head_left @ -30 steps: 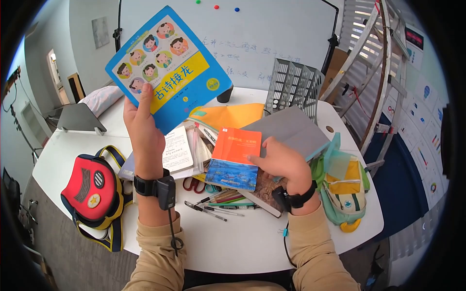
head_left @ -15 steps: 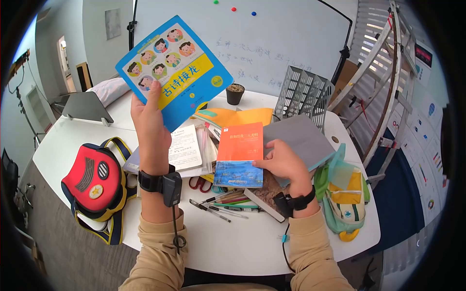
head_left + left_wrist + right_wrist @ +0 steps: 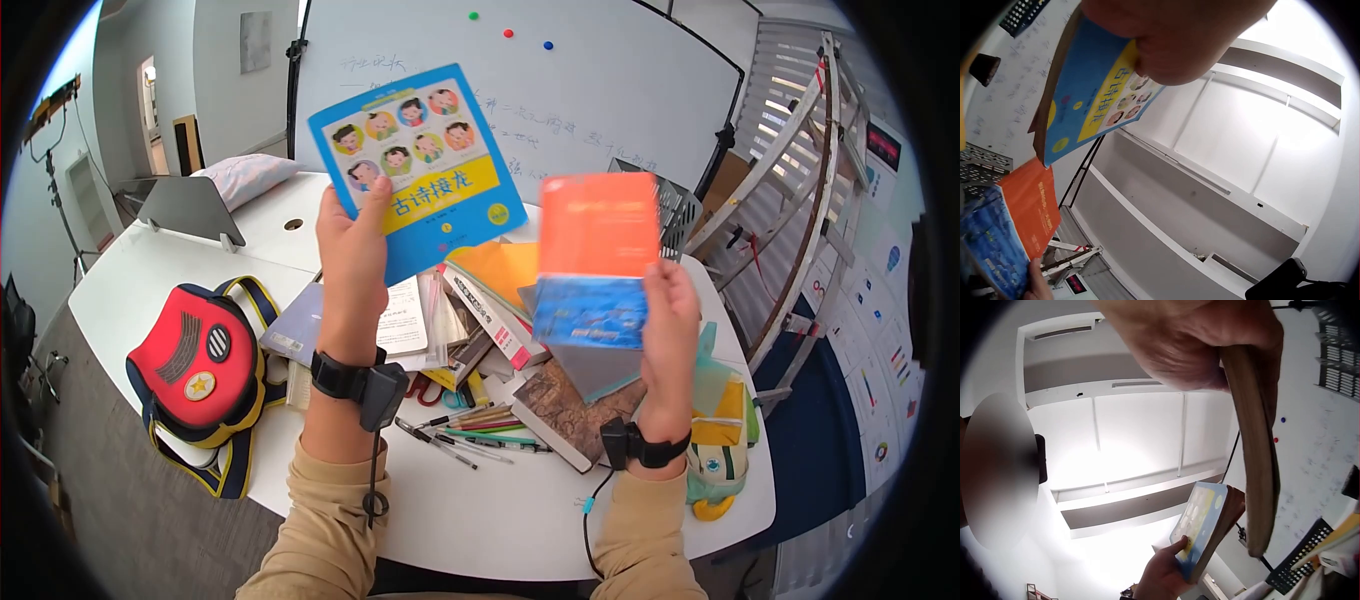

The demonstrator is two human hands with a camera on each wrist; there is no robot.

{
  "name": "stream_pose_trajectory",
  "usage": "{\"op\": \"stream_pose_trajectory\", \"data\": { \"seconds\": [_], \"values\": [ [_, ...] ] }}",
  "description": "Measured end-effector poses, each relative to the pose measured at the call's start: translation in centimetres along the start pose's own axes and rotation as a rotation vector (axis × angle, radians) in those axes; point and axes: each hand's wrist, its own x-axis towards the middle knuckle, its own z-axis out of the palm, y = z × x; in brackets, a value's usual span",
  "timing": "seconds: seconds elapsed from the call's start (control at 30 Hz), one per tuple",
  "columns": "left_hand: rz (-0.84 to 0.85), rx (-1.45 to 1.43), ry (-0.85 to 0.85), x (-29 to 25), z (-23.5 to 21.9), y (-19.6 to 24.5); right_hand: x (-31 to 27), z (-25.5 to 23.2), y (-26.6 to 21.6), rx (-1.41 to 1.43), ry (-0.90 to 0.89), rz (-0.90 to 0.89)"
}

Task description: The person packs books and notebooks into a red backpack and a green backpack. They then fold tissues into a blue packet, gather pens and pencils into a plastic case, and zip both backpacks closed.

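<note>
My left hand holds up a blue and yellow children's book, thumb across its front cover. On the right, my right hand grips an orange and blue paperback book by its lower right edge, raised over the pile. The left wrist view shows the blue book hanging from the hand, with the orange paperback beyond it. In the right wrist view the paperback's page edge faces the camera. Below lie a brown-covered thick book, several pens and scissors.
A red backpack stands at the table's left, a green and yellow small bag at its right. An open notebook, a yellow folder and a grey file rack sit behind. A laptop is at far left.
My right hand has picked the orange paperback up off the pile and raised it to the right. My left hand still holds the blue book, now further right in the head view, which has also shifted.
</note>
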Motion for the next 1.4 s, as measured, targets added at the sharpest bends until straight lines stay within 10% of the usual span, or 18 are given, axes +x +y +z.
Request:
{"op": "stream_pose_trajectory", "data": {
  "seconds": [0.2,0.6,1.0,1.17,1.4],
  "values": [
    [-0.079,0.067,-0.103,-2.5,3.5,-0.9,-0.3,0.6,-1.6,0.161,0.212,-0.236],
    [-0.343,-0.013,-0.322,-7.6,7.7,-4.5,-1.7,4.0,-0.3,0.087,0.024,-0.201],
    [-0.079,0.115,-0.409,-10.5,10.3,-3.5,-1.2,1.6,-0.8,-0.724,0.277,-0.593],
    [-0.041,0.090,-0.520,-11.1,10.6,-4.8,-0.8,-1.3,-4.0,-0.227,0.019,-0.074],
    [-0.045,0.125,-0.682,-13.1,10.7,-8.6,0.2,-6.7,-3.9,-0.203,-0.190,-0.113]
  ]
}}
